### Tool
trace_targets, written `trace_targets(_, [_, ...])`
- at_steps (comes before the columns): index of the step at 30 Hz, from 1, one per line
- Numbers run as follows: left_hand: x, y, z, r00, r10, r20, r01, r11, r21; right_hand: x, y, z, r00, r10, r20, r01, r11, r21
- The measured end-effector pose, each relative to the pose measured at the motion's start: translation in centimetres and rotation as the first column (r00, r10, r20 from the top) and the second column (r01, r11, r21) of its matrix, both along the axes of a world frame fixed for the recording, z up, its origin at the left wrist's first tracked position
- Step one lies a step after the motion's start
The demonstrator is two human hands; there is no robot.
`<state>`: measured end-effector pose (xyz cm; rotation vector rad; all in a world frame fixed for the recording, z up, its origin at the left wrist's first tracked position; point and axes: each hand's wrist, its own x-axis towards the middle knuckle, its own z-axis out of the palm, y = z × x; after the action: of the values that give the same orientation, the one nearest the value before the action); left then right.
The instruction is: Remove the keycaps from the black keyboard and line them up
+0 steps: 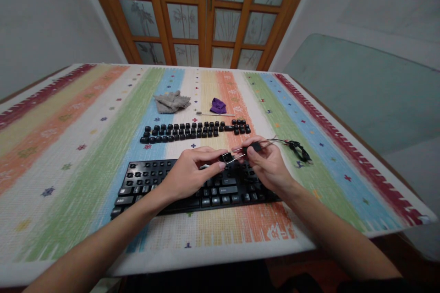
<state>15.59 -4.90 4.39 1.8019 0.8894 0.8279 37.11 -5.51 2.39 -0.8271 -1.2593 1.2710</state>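
My left hand (195, 167) pinches a black keycap (227, 158) between thumb and fingertips, above a black keyboard (220, 190). The fingers of my right hand (270, 162) are closed on the dark handle of a wire keycap puller (253, 147). Its thin metal wires reach left to the keycap; whether they still grip it I cannot tell. On the keyboard, the upper left rows show bare switches, while keycaps sit on the lower rows. Both hands cover part of the keyboard.
Loose black keycaps (182, 131) lie in rows behind the keyboard. Farther back are a grey cloth (172, 102), a purple cloth (218, 105) and a slender brush (216, 114). A bundled black cable (298, 149) rests to the right on the striped tablecloth (85, 146).
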Motion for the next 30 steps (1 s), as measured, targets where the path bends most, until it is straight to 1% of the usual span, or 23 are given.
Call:
trace_targets(2, [0.1, -0.1, 0.0, 1.000, -0.006, -0.020, 0.007, 0.998, 0.060, -0.1, -0.1, 0.1, 0.997, 0.000, -0.083, -0.002, 0.999, -0.032])
trace_targets(5, [0.3, -0.1, 0.0, 0.999, -0.025, -0.026, 0.028, 0.992, 0.126, -0.2, -0.1, 0.0, 0.972, 0.018, -0.233, -0.054, 0.988, -0.147])
trace_targets(8, [0.4, -0.1, -0.2, 1.000, -0.029, -0.012, 0.030, 0.989, 0.147, -0.2, -0.1, -0.1, 0.941, 0.034, -0.337, -0.130, 0.955, -0.267])
trace_targets(11, [0.6, -0.1, -0.3, 1.000, -0.029, 0.005, 0.028, 0.988, 0.153, -0.2, -0.1, -0.3, 0.915, 0.038, -0.402, -0.180, 0.930, -0.320])
trace_targets(14, [0.8, -0.2, -0.2, 0.998, -0.046, 0.045, 0.036, 0.982, 0.186, -0.1, -0.3, -0.3, 0.905, 0.060, -0.422, -0.210, 0.924, -0.320])
trace_targets(17, [1.1, -0.3, 0.0, 0.995, -0.047, 0.086, 0.026, 0.972, 0.232, 0.0, -0.4, -0.2, 0.913, 0.080, -0.400, -0.209, 0.933, -0.292])
trace_targets(20, [1.3, -0.2, 0.0, 0.994, -0.038, 0.099, 0.013, 0.971, 0.240, 0.2, -0.5, 0.2, 0.921, 0.119, -0.370, -0.209, 0.954, -0.215])
trace_targets(24, [1.1, -0.3, -0.2, 0.997, -0.022, 0.073, 0.007, 0.982, 0.188, 0.7, -0.7, 0.9, 0.914, 0.160, -0.373, -0.206, 0.975, -0.088])
trace_targets(27, [0.7, -0.4, -0.2, 1.000, 0.004, 0.002, -0.005, 0.984, 0.176, 1.2, -0.6, 1.4, 0.926, 0.131, -0.353, -0.178, 0.979, -0.103])
trace_targets(30, [0.5, 0.0, -0.2, 0.994, 0.073, -0.076, -0.053, 0.970, 0.239, 1.4, -0.4, 1.7, 0.948, 0.078, -0.308, -0.131, 0.979, -0.156])
